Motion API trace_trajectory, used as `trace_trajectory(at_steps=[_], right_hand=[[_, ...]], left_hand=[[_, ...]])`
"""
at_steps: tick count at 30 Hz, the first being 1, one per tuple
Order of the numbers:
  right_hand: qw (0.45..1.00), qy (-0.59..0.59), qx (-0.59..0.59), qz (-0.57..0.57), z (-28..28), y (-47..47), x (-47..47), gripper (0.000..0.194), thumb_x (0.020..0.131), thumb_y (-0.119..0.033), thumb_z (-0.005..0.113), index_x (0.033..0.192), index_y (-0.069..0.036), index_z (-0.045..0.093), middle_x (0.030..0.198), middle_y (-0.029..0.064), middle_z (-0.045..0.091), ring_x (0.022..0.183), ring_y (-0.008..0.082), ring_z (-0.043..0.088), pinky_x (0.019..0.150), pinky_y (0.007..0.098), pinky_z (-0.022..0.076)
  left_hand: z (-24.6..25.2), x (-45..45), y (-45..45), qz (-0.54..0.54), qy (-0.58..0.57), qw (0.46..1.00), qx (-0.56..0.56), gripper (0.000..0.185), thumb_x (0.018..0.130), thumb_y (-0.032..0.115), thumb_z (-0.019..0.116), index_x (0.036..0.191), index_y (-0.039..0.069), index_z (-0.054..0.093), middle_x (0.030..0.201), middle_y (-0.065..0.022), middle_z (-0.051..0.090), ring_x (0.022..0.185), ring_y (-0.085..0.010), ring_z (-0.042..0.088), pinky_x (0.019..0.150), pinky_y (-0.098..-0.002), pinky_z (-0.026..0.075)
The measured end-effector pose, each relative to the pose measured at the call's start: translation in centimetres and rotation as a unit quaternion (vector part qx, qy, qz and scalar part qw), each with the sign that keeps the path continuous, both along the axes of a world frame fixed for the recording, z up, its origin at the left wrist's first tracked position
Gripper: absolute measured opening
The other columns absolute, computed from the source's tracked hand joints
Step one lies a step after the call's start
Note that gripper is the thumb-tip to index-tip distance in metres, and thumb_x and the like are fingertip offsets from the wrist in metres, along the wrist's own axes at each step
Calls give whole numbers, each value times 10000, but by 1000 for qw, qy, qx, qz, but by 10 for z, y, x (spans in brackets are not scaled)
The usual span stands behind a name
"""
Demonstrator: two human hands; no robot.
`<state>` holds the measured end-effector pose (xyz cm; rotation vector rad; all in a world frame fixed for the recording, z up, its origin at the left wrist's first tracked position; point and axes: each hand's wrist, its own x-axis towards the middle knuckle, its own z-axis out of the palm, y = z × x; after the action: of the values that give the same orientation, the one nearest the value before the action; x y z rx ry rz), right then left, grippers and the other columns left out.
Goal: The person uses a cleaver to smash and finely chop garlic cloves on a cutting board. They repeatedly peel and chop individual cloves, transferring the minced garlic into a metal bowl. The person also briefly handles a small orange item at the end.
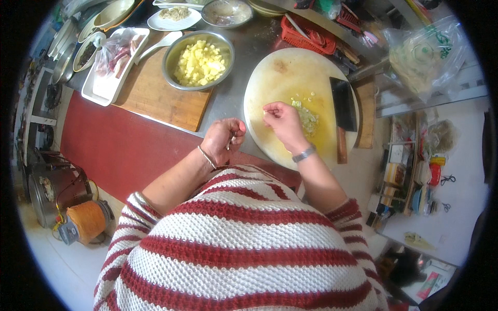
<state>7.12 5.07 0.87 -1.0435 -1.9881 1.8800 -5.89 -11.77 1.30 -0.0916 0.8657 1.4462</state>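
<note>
My left hand (224,139) is curled around some small pale pieces, perhaps garlic, in front of the metal counter's edge. Over the left part of a round white chopping board (268,74) is my right hand (281,119), its thumb and fingertips pinched together on a tiny pale bit. Chopped pale green and white pieces (308,119), possibly scallion, lie on the board just right of that hand, partly hidden by it. A cleaver (343,105) with a dark blade and wooden handle rests along the board's right side. Diced yellow potato (200,64) fills much of a steel bowl (166,66).
The bowl stands on a wooden board (149,93). Left of it are a white spoon (161,43) and a white tray (95,91) with bagged raw meat (118,58). Behind are a white plate (155,22), another metal bowl (227,13) and a red plastic basket (307,42).
</note>
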Motion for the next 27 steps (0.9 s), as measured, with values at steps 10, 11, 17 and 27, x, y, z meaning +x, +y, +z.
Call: trace_trajectory(at_steps=[10,11,17,27], right_hand=[[947,176,-266,-33,65,-17,50,172,971,-96,651,1081,35,651,976,92,696,826,171,677,761,299,554],[948,180,-262,-33,69,-19,53,171,973,-101,650,1076,35,653,969,95,697,827,172,677,762,301,554],[952,168,-246,-63,86,-28,70,158,989,-91,630,1073,42,649,954,114,684,797,184,658,724,306,536],[954,177,-220,-103,94,-34,85,197,985,-128,641,1056,52,675,956,122,724,813,175,701,781,305,578]], left_hand=[[46,9,31,-59,207,974,73,93,895,53,749,945,6,686,773,7,647,551,-31,458,477,-189,324],[49,10,33,-72,222,970,73,101,884,28,751,963,-6,700,774,6,655,560,-28,466,482,-187,332],[65,13,38,-125,306,939,93,75,864,1,751,927,-37,739,746,-10,670,589,-26,501,502,-188,370],[74,25,41,-163,329,927,80,126,875,35,753,962,-55,736,736,-6,664,594,-29,505,499,-187,373]])
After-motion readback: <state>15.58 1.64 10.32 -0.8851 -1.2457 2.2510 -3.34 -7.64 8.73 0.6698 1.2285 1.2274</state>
